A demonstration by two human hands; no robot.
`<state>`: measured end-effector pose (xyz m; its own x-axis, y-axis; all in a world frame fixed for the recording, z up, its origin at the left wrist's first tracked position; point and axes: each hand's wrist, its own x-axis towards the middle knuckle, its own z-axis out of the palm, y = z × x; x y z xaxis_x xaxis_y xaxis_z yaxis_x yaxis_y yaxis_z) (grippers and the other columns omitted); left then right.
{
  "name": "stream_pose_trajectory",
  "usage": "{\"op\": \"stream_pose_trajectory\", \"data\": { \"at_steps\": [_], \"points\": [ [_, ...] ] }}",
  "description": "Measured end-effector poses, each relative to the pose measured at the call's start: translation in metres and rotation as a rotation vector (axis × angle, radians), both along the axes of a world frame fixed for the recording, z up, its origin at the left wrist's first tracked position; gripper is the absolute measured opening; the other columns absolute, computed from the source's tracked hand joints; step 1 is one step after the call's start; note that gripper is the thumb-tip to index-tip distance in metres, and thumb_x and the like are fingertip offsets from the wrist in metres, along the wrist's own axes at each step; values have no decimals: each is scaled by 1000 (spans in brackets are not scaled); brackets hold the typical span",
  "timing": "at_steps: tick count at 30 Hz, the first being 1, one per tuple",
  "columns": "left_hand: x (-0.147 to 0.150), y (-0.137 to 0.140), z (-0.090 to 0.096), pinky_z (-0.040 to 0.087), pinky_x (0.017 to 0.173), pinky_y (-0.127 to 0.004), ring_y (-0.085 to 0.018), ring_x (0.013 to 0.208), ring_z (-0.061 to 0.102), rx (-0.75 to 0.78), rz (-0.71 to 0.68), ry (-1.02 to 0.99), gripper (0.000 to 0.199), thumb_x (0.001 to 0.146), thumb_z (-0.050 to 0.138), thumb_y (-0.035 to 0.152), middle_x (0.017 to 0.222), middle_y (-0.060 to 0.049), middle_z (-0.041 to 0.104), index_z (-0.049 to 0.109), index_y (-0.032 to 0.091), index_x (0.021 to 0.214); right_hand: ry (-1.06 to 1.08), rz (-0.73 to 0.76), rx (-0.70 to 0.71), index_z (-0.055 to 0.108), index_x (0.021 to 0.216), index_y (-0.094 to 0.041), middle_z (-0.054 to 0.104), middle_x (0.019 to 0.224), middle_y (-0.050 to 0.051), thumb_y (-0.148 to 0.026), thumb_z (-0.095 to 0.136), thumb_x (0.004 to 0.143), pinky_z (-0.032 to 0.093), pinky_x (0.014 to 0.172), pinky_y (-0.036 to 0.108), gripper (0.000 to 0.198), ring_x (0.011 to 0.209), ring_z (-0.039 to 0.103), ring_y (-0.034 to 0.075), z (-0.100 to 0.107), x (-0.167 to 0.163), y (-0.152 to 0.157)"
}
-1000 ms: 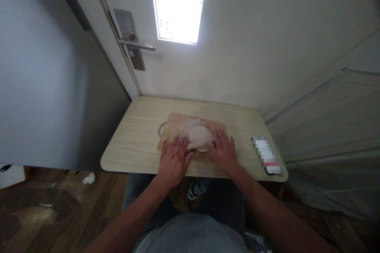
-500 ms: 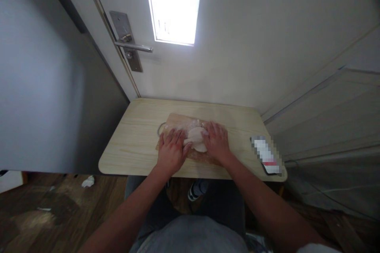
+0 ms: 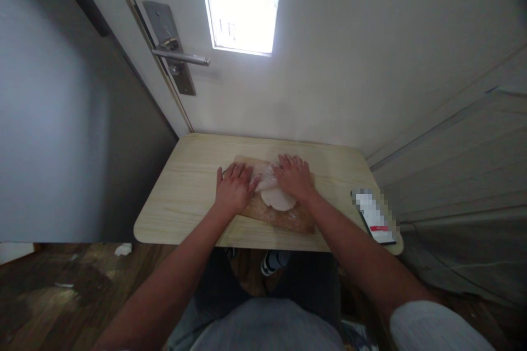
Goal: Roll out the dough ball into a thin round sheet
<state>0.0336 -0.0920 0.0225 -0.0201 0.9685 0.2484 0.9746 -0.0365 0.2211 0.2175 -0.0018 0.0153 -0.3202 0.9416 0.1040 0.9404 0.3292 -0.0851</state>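
A flat, pale round of dough point(image 3: 279, 199) lies on a floured wooden cutting board point(image 3: 290, 221). My left hand point(image 3: 234, 189) is palm down over the board's left part, left of the dough, its fingers stretched out and apart. Over the far right part, my right hand point(image 3: 294, 178) lies with fingers spread forward, its palm beside or over the dough's upper edge. Between the two hands runs a whitish patch; whether it is loose flour or more dough, I cannot make out. What lies under the palms is hidden.
The board rests on a small light-wood table point(image 3: 177, 197) set against a door with a metal handle point(image 3: 181, 57). A phone point(image 3: 374, 216), partly pixelated, lies near the table's right end. Crumpled white paper point(image 3: 123, 249) is on the floor at left.
Both hands have moved forward, toward the far edge of the board, and the right one slightly left. More of the dough's near side and the board's near part now show.
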Motion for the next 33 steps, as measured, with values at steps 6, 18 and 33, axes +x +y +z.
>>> {"op": "stream_pose_trajectory", "data": {
  "at_steps": [6,18,33],
  "points": [
    [-2,1,-1,23,115,-63,-33,137,43,-10,-18,5,49,101,33,51,145,-11,56,60,24,133,12,15,-6,49,145,-19,49,150,12,-50,32,103,25,111,53,55,136,40,32,0,-1,0],
    [15,-48,0,19,119,-58,-32,139,43,29,-115,-46,49,99,43,50,143,-9,58,54,24,138,170,82,118,42,149,-18,45,152,14,-41,33,103,25,114,51,53,140,36,31,-11,42,-81],
    [15,-68,1,34,110,-54,-31,115,57,58,-200,-32,30,94,54,27,119,-10,68,64,22,122,264,52,121,49,141,-18,53,146,15,-46,47,97,23,113,60,52,140,38,33,-20,65,-140]
  ]
}}
